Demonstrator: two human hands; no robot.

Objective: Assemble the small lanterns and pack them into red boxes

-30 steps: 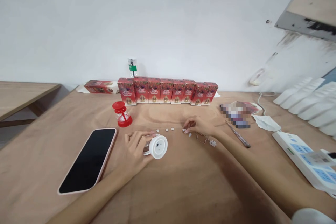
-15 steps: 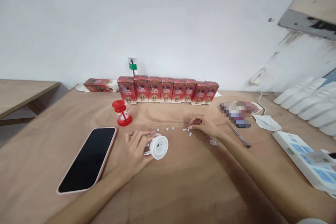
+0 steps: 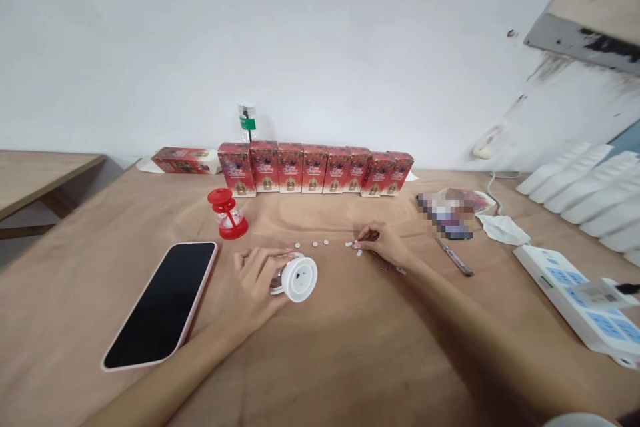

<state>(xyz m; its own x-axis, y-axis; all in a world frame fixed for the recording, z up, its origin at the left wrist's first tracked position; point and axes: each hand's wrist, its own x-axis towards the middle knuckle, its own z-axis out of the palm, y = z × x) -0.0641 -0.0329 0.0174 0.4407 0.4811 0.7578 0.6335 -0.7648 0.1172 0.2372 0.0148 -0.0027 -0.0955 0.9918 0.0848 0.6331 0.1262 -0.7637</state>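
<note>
My left hand (image 3: 257, 275) is closed round a small white lantern (image 3: 301, 279), tipped so that its round base with a small dark opening faces me. My right hand (image 3: 385, 244) rests low over the table, thumb and fingertips pinched at a tiny white piece. Small white pieces (image 3: 359, 253) lie right by those fingertips. Between the two hands several small round discs (image 3: 315, 244) sit in a loose row. Partly hidden under my right hand is a thin outlined flat part (image 3: 381, 265). A red lantern (image 3: 232, 223) stands upright beyond my left hand.
A phone (image 3: 163, 303) lies at the left. Red printed boxes (image 3: 314, 170) stand in a row near the wall; another box (image 3: 183, 161) lies on its side. To the right are a screwdriver (image 3: 455, 258), a power strip (image 3: 575, 300), a paper scrap (image 3: 503, 229) and white stacked shapes (image 3: 600, 193).
My right hand has lowered slightly and covers more of the outlined part, still pinching among the white pieces. My left hand keeps the lantern in the same pose. The view has shifted slightly.
</note>
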